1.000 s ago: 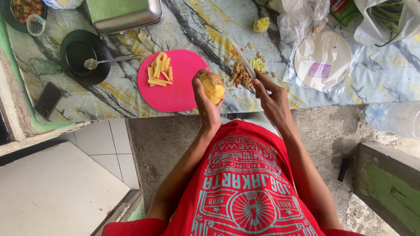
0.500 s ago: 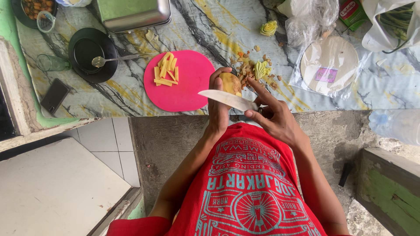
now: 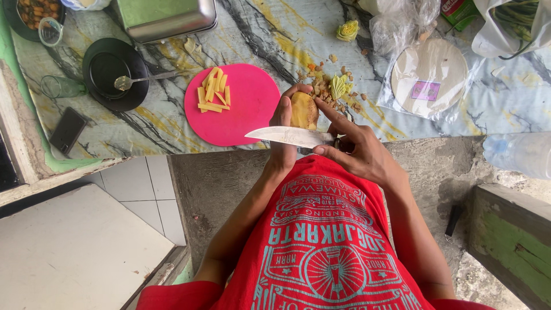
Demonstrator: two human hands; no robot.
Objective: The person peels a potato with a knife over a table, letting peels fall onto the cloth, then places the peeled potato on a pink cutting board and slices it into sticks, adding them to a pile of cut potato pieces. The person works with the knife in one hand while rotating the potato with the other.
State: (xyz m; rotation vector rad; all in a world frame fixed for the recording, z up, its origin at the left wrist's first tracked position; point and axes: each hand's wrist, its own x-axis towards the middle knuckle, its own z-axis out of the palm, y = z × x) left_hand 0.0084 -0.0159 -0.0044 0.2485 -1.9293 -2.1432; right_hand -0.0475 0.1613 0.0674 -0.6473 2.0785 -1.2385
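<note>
The left hand (image 3: pixel 285 123) is gripping a peeled potato (image 3: pixel 303 111) above the near edge of the counter (image 3: pixel 275 34), while the right hand (image 3: pixel 359 152) is closed around a knife (image 3: pixel 290 136), its blade lying flat just under the potato. Potato sticks (image 3: pixel 213 96) are lying on the pink cutting board (image 3: pixel 247 109); peelings (image 3: pixel 333 89) are scattered beside it.

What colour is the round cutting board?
Bright pink cutting board, clearest in the head view.
</note>
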